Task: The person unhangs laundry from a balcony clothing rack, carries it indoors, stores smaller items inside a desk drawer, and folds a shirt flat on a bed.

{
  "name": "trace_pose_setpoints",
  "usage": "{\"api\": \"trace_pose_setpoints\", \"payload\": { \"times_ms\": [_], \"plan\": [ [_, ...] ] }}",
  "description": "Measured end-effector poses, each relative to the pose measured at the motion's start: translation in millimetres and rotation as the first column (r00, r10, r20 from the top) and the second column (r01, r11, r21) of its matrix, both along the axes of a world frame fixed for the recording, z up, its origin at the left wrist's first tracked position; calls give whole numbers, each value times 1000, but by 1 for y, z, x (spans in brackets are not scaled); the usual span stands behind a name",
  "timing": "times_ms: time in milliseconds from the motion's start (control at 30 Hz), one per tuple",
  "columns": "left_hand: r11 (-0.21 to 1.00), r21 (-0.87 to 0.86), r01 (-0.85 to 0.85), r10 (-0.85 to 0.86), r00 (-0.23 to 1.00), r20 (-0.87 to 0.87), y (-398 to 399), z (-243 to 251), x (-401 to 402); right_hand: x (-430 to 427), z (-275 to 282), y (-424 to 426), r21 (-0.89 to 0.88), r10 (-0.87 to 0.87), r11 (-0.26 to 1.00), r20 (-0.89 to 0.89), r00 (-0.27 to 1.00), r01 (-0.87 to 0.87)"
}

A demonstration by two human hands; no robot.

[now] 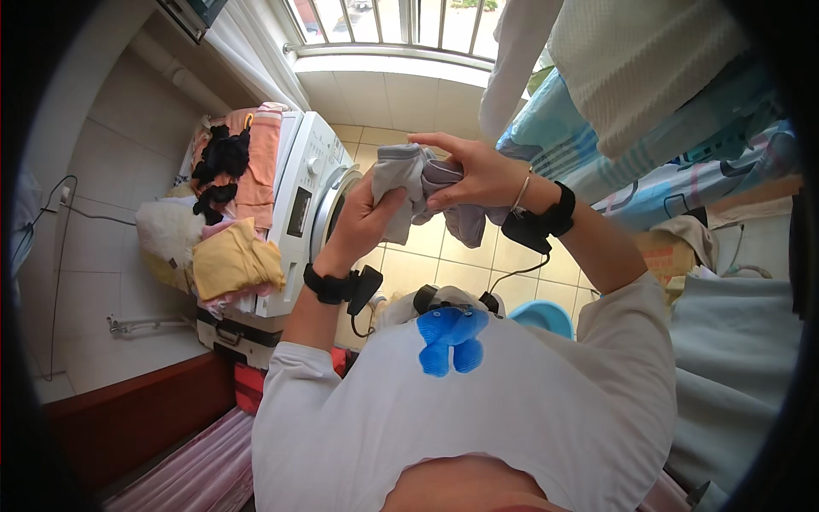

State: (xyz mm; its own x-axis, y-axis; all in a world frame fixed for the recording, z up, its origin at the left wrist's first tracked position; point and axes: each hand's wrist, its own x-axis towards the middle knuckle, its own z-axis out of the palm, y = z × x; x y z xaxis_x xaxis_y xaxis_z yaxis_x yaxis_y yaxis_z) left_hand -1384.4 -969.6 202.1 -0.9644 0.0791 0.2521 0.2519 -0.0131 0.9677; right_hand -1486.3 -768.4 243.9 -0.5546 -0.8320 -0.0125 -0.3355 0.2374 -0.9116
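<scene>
Above the tiled floor, both hands hold small, soft grey garments, bunched together; their exact kind is hard to tell. My left hand (361, 221) grips a light grey piece (395, 169) with a banded edge, thumb pressed on its front. From the other side, my right hand (483, 169) pinches a mauve-grey piece (464, 227) between thumb and fingers, and part of it hangs below the hand. The two pieces touch in the middle, and their overlap hides whether they are joined.
To the left stands a white front-loading washing machine (285, 259), topped with an orange towel (259, 173), black garments (224, 153) and folded yellow cloth (233, 259). Laundry (640, 70) hangs at upper right. A blue basin (544, 313) sits on the floor beside a cardboard box (668, 256).
</scene>
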Motion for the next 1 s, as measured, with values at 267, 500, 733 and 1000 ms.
{"api": "trace_pose_setpoints", "payload": {
  "times_ms": [267, 500, 733, 1000],
  "plan": [
    [997, 49, -52, 49, 997, 58, -23, 6, 15, 8, 2, -12, -27, -103, 994, -456, 884, 102],
    [908, -405, -106, -14, 959, -282, -28, 23, 22, 29, 18, -13, -114, -152, 987, -882, 447, 112],
    [993, -24, 119, -114, 980, 164, -32, 19, 30, 18, 20, -6, -9, -97, 984, -867, 489, 179],
    [777, -609, 162, 5, 965, 264, -61, 13, 12, 9, -8, 8, 399, 140, 875, -750, 646, 274]
  ]
}}
